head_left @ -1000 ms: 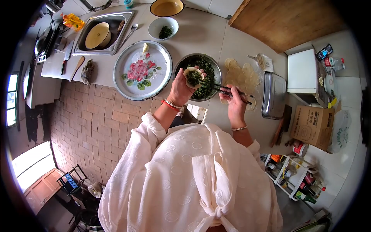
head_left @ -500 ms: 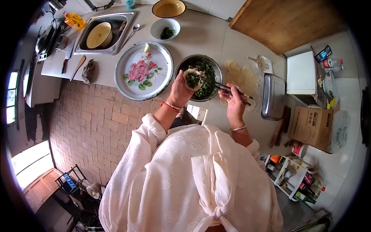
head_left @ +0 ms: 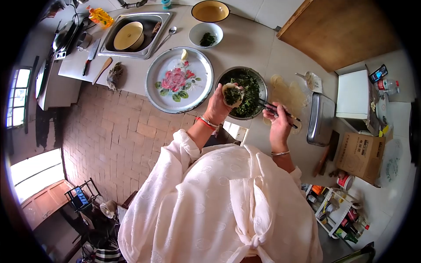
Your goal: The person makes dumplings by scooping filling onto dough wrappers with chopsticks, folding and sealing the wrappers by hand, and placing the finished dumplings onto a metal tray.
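My left hand [head_left: 216, 107] cups a round dough wrapper [head_left: 238, 102] with chopped green filling on it, over the near-left part of a steel bowl [head_left: 266, 90]. More chopped green filling [head_left: 250, 85] fills that bowl. In my right hand [head_left: 279, 127] is a pair of dark chopsticks [head_left: 296, 117], their tips by the bowl's right rim. Several thin round wrappers [head_left: 287, 94] lie overlapping on the counter right of the bowl. On the left, a flower-patterned enamel tray [head_left: 153, 74] carries a single dumpling [head_left: 184, 54] near its far edge.
Behind the tray stand a white bowl [head_left: 193, 33] with some greens and a yellow enamel basin [head_left: 210, 12]. A sink [head_left: 103, 49], a knife [head_left: 90, 55] and a wooden spatula [head_left: 102, 70] are at left. At right are a lidded metal box [head_left: 322, 118] and a cardboard box [head_left: 360, 155].
The whole view has shifted, so the scene sits further right. My right hand and the chopsticks have drawn slightly back toward me from the bowl. The left hand still holds the filled wrapper.
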### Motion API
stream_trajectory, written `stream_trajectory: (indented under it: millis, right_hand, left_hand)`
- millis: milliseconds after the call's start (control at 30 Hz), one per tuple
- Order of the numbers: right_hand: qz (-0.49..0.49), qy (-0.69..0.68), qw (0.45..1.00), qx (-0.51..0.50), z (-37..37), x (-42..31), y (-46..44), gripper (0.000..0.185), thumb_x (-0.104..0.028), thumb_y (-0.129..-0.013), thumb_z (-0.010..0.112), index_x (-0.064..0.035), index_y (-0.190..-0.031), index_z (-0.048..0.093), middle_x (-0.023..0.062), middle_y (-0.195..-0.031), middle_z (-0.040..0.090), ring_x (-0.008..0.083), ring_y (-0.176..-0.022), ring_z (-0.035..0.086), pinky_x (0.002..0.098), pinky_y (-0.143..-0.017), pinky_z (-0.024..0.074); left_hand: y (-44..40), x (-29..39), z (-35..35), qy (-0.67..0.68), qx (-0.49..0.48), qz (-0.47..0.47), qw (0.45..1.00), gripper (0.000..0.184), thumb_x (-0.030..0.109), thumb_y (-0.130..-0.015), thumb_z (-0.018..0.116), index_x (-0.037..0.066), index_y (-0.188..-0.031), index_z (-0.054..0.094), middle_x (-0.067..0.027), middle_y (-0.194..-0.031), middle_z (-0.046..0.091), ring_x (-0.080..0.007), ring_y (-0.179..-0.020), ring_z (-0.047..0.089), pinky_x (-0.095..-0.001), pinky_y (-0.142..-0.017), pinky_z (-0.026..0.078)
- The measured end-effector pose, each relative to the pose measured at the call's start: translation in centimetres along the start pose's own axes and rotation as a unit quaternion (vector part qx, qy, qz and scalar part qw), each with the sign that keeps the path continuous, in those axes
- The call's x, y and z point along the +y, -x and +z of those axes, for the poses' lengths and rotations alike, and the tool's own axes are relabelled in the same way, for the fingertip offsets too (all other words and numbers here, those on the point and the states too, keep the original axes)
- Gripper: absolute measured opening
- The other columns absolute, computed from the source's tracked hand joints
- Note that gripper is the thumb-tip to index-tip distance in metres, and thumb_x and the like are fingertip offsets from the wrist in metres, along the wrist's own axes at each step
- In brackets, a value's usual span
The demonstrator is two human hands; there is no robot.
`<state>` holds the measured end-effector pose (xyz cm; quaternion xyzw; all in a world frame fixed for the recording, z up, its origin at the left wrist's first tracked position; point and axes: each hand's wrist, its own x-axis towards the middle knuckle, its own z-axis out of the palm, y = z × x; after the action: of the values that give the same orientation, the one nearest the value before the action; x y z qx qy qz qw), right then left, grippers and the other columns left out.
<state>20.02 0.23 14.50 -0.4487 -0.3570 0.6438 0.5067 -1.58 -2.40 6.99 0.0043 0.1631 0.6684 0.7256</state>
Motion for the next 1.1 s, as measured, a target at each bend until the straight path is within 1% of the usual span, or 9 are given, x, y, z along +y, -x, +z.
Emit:
stream_trajectory:
  millis: [133,200,300,400,567,667,833,933,1100]
  right_hand:
    - [-0.03,-0.002,1.0,-0.001,-0.3,-1.5,-0.2,0.028,-0.022,-0.099,0.053,0.0049,-0.106,0.061,0.0192,-0.093,0.069,0.0254,-0.074,0.07,0.0332,-0.071,0.0573]
    - [-0.036,0.023,0.999,0.003,-0.2,-1.7,0.0,0.028,-0.021,-0.099,0.053,0.0054,-0.107,0.06,0.0197,-0.093,0.069,0.0248,-0.074,0.07,0.0331,-0.071,0.0577]
    - [-0.052,0.058,0.997,0.002,0.2,-1.3,0.5,0.029,-0.02,-0.1,0.053,0.006,-0.109,0.06,0.02,-0.095,0.069,0.0235,-0.075,0.07,0.0322,-0.07,0.0583]
    - [-0.063,0.085,0.994,-0.017,0.7,-1.2,1.0,0.028,-0.02,-0.1,0.053,0.0059,-0.109,0.06,0.0198,-0.095,0.069,0.0228,-0.076,0.07,0.0316,-0.071,0.0584]
    - [-0.1,0.161,0.98,-0.068,1.3,-1.6,1.6,0.029,-0.018,-0.102,0.049,0.0081,-0.11,0.059,0.0189,-0.099,0.068,0.0225,-0.081,0.07,0.0304,-0.074,0.0585]
    - [-0.101,0.156,0.98,-0.071,1.8,-2.2,2.0,0.028,-0.017,-0.102,0.05,0.0083,-0.109,0.059,0.0187,-0.098,0.067,0.0227,-0.081,0.07,0.0306,-0.075,0.0587]
    - [-0.148,0.193,0.965,-0.102,1.8,-2.1,1.9,0.022,-0.01,-0.1,0.051,0.0091,-0.103,0.061,0.0177,-0.099,0.066,0.022,-0.084,0.069,0.0306,-0.075,0.0599]
    - [-0.165,0.195,0.959,-0.12,2.0,-1.8,1.8,0.019,-0.006,-0.099,0.051,0.0097,-0.101,0.061,0.0169,-0.099,0.064,0.0218,-0.085,0.068,0.0306,-0.074,0.0606]
    - [-0.152,0.179,0.967,-0.099,2.0,-2.5,2.2,0.017,-0.004,-0.098,0.051,0.0092,-0.101,0.062,0.0166,-0.099,0.065,0.0217,-0.084,0.068,0.0311,-0.075,0.0606]
  left_hand:
    - [0.0,0.2,-0.7,0.021,0.018,-0.001,1.0,0.061,0.047,-0.103,0.032,-0.002,-0.135,0.046,-0.0166,-0.127,0.059,-0.0332,-0.123,0.054,-0.0429,-0.109,0.04]
    - [0.2,0.3,-0.4,0.024,0.013,0.007,1.0,0.054,0.044,-0.104,0.033,0.0,-0.13,0.049,-0.0176,-0.125,0.059,-0.0331,-0.12,0.056,-0.0432,-0.107,0.043]
    - [0.2,0.4,-0.5,0.016,-0.007,-0.001,1.0,0.054,0.044,-0.104,0.033,0.0,-0.131,0.049,-0.0176,-0.126,0.058,-0.0316,-0.121,0.056,-0.0426,-0.106,0.044]
    - [-0.1,0.4,-0.8,0.023,0.027,-0.004,0.999,0.058,0.046,-0.103,0.033,-0.001,-0.133,0.048,-0.016,-0.127,0.059,-0.03,-0.122,0.055,-0.0411,-0.105,0.045]
    - [-0.6,0.5,-0.6,0.021,0.014,-0.001,1.0,0.054,0.044,-0.104,0.033,0.0,-0.132,0.05,-0.0162,-0.128,0.059,-0.029,-0.123,0.055,-0.0416,-0.105,0.046]
    - [-0.7,0.5,-0.7,0.028,0.008,-0.001,1.0,0.053,0.043,-0.104,0.033,0.0,-0.131,0.049,-0.0163,-0.128,0.059,-0.0297,-0.124,0.054,-0.0418,-0.105,0.046]
    - [-0.9,0.2,-0.7,0.038,0.016,0.002,0.999,0.053,0.042,-0.104,0.033,0.0,-0.132,0.049,-0.0169,-0.13,0.057,-0.0308,-0.125,0.053,-0.0419,-0.105,0.046]
    - [-0.9,0.3,-0.4,0.017,-0.019,-0.005,1.0,0.052,0.042,-0.104,0.033,0.001,-0.132,0.049,-0.0171,-0.131,0.057,-0.0304,-0.126,0.053,-0.0421,-0.106,0.045]
    - [-1.1,0.1,-0.6,0.023,0.013,0.001,1.0,0.052,0.042,-0.104,0.034,0.0,-0.132,0.049,-0.0176,-0.13,0.057,-0.0316,-0.125,0.054,-0.042,-0.106,0.045]
